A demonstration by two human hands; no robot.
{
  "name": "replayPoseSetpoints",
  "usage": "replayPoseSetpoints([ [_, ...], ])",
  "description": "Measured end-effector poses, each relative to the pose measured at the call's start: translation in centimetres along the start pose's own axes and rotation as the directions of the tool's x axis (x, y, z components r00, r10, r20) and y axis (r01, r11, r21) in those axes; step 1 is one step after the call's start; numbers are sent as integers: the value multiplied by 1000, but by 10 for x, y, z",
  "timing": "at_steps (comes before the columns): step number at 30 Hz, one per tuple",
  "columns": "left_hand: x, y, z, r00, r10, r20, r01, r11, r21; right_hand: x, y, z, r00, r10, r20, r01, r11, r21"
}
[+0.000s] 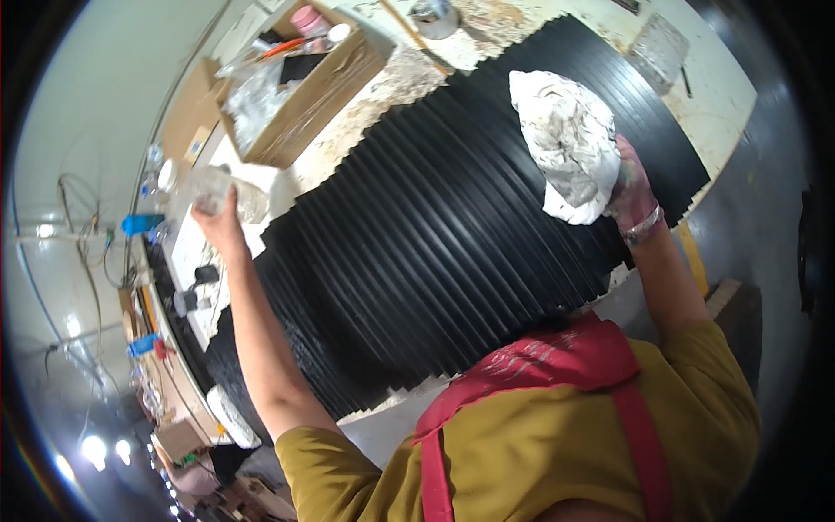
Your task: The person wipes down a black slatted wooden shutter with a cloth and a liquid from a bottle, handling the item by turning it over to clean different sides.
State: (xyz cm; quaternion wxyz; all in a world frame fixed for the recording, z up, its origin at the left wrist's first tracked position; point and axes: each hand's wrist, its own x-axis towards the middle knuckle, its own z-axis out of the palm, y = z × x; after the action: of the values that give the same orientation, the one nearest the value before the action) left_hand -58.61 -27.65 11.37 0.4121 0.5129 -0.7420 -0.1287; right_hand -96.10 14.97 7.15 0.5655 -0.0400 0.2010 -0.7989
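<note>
A long spread of black ribbed strips [417, 235], overlapping in steps with jagged edges, lies across the table before me. At its left end my left hand [219, 217] is closed around a clear plastic bottle [250, 203], which is tilted on its side with its white cap toward the left. My right hand [633, 191], in a pinkish glove, grips a crumpled white rag [570, 143] with grey smudges. The rag is over the right part of the black strips; the glove's fingers are partly hidden behind it.
An open cardboard box [304, 113] holding plastic bags and small bottles stands at the far left. A tin can [435, 19] is at the table's far side. A grey slab [658, 54] lies at the far right. Small dark containers [196, 291] sit near my left forearm.
</note>
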Motion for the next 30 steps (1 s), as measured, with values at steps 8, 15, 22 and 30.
replayPoseSetpoints([
  [8, -38, -50, 4, 948, -319, 1, 319, 946, -54, 31, -29, 5, 892, -339, -298, 79, 767, -636],
  [15, -129, 158, 119, 710, 533, 459, -489, 843, -224, 124, -9, 19, 935, -351, 54, 25, -87, -996],
  [22, -127, 196, 207, 525, 365, 769, -513, 857, -56, 142, 50, 13, 950, -132, 282, 109, -708, -698],
  [30, -132, 207, 216, 595, 440, 673, -505, 856, -113, 133, 33, 14, 914, -150, 378, 201, -641, -740],
])
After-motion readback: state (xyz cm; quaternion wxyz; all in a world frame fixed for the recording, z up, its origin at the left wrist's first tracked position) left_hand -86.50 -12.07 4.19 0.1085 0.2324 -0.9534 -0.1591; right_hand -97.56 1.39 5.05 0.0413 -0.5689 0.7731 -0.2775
